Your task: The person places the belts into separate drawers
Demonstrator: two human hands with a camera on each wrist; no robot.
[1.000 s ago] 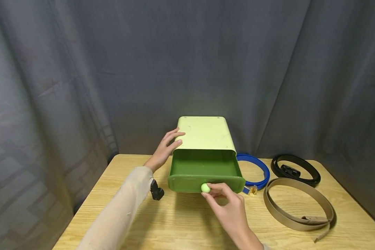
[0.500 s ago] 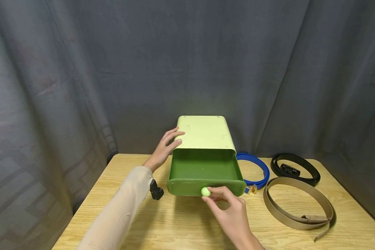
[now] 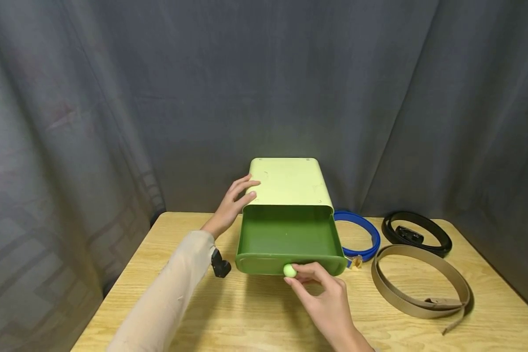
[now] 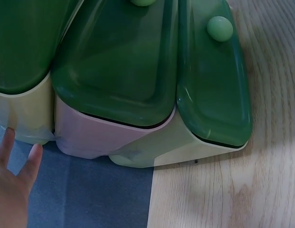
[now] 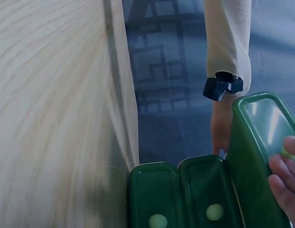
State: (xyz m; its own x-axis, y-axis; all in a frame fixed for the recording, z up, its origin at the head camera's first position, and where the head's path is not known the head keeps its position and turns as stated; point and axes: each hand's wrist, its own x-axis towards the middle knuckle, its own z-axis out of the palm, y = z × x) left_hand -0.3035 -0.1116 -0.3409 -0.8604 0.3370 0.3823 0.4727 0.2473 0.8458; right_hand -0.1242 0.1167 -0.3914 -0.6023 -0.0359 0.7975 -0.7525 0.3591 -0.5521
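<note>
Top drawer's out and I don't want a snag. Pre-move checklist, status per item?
1. Left hand steadying the cabinet: ok, rests on the top's left edge.
2. Right hand on the knob: ok, fingers pinch it.
3. Middle drawer and bottom drawer shut: ok, fronts sit against their casings.
4. Back of the top drawer clear: cannot tell, hidden under the cabinet top.
5. Blue belt clear of the drawer: cannot tell, its buckle shows right by the front corner.
6. Tan belt clear: ok, lies apart on the right.
</note>
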